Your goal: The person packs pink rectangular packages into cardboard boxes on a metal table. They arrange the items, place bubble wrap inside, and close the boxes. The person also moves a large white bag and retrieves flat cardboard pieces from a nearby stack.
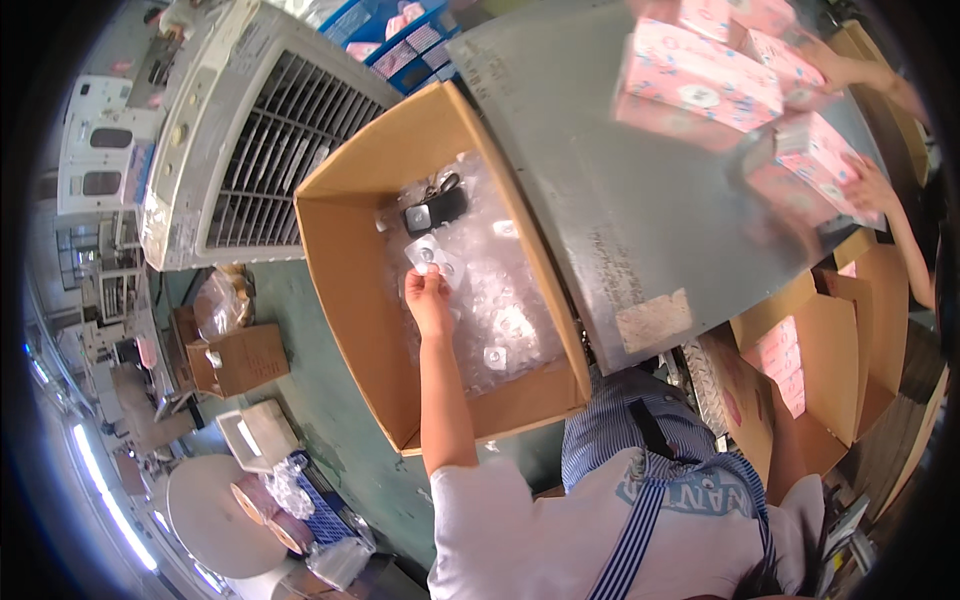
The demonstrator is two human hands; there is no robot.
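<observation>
My left hand [428, 290] reaches into a tall open cardboard box [355, 330]. Between its closed fingers is a small clear plastic square with a round centre [428, 253]. Loose clear plastic pieces [490, 290] cover the bottom of this box, many of them too jumbled to tell apart. Just beyond my fingers lies a black object with a loop [436, 210], its kind unclear. My right arm [787, 440] goes down beside an open carton [825, 345] holding pink packs [782, 365]; the right hand itself is hidden.
A grey metal table [560, 130] adjoins the box. Across it, another person's hands [868, 187] handle pink patterned packs [700, 85]. A large grilled machine [270, 140] stands at left, near a blue crate [410, 70]. Smaller cartons [245, 360] sit on the green floor.
</observation>
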